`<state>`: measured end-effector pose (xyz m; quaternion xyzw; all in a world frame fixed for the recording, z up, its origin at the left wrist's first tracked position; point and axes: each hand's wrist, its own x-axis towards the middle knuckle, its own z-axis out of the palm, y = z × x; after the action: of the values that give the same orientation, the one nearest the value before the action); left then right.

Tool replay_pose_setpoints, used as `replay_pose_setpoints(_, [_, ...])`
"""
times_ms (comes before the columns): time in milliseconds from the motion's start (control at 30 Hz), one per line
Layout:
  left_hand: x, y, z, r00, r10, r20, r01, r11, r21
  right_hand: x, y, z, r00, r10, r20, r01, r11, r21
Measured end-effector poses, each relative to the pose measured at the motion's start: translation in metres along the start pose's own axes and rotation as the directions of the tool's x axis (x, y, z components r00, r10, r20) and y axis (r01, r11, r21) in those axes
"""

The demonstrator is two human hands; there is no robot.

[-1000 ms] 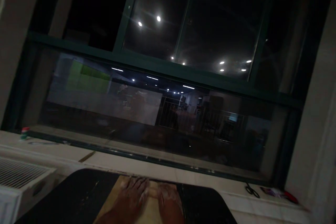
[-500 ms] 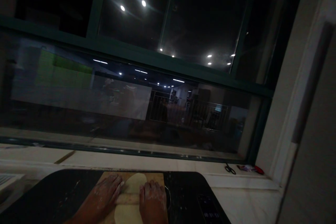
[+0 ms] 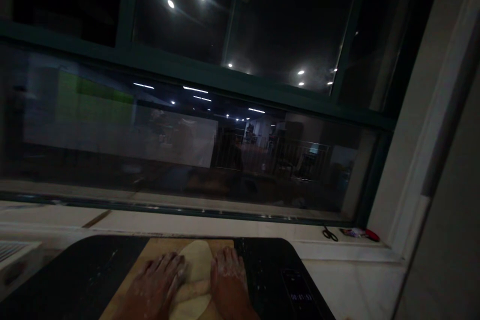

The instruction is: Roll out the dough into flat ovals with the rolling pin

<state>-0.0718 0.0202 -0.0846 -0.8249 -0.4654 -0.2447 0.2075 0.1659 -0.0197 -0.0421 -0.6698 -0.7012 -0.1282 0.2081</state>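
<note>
A pale rolling pin (image 3: 194, 289) lies across a long sheet of dough (image 3: 197, 262) on a wooden board (image 3: 131, 280). My left hand (image 3: 159, 280) lies over the pin's left end, palm down, fingers stretched forward. At the other end, my right hand (image 3: 229, 272) rests the same way, its fingers extended along the dough's right edge. Flour whitens both hands. They cover the ends of the pin, and no finger is seen wrapped round it. The near end of the dough runs out of view at the bottom.
Beneath the board is a black, round-cornered surface (image 3: 82, 270) with white specks and a lit digital display (image 3: 300, 295). Scissors (image 3: 330, 233) and a red object (image 3: 372, 235) lie on the white window ledge (image 3: 243, 232). A large dark window (image 3: 187, 160) stands behind; a striped item (image 3: 18, 255) sits far left.
The view has shifted slightly. My hands stay at the pin's ends; the right fingers look straighter, and the pin now slants more. More of the wooden board shows at the left.
</note>
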Motion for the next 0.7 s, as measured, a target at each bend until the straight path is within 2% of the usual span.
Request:
replay_pose_setpoints(100, [-0.004, 0.008, 0.003, 0.999, 0.029, 0.013, -0.030, 0.995, 0.095, 0.000, 0.003, 0.015, 1.000, -0.014, -0.017, 0.015, 0.999, 0.049])
replay_pose_setpoints(200, [-0.003, 0.008, 0.001, 1.000, -0.003, 0.021, 0.001, 0.997, 0.082, 0.005, 0.005, 0.019, 0.999, -0.050, 0.015, 0.048, 0.992, 0.113])
replay_pose_setpoints(267, [0.004, 0.004, -0.002, 0.997, -0.012, 0.081, 0.008, 0.999, 0.053, 0.011, 0.005, 0.016, 0.998, -0.061, 0.034, 0.057, 0.992, 0.113])
replay_pose_setpoints(367, [0.023, -0.004, -0.008, 0.987, 0.003, 0.160, -0.003, 1.000, 0.004, 0.021, 0.002, 0.010, 0.995, -0.062, 0.073, 0.060, 0.998, 0.030])
replay_pose_setpoints(500, [0.060, -0.016, -0.014, 0.980, -0.084, 0.179, 0.108, 0.986, -0.126, 0.041, -0.005, 0.008, 0.994, -0.029, 0.102, 0.043, 0.989, -0.140])
replay_pose_setpoints(600, [0.082, -0.021, -0.012, 0.957, -0.113, 0.268, 0.144, 0.984, -0.101, 0.058, -0.010, 0.013, 0.996, 0.027, 0.083, -0.011, 0.981, -0.194])
replay_pose_setpoints(700, [0.092, -0.023, -0.007, 0.947, -0.177, 0.269, 0.199, 0.978, -0.059, 0.070, -0.010, 0.022, 0.995, 0.064, 0.076, -0.048, 0.979, -0.197])
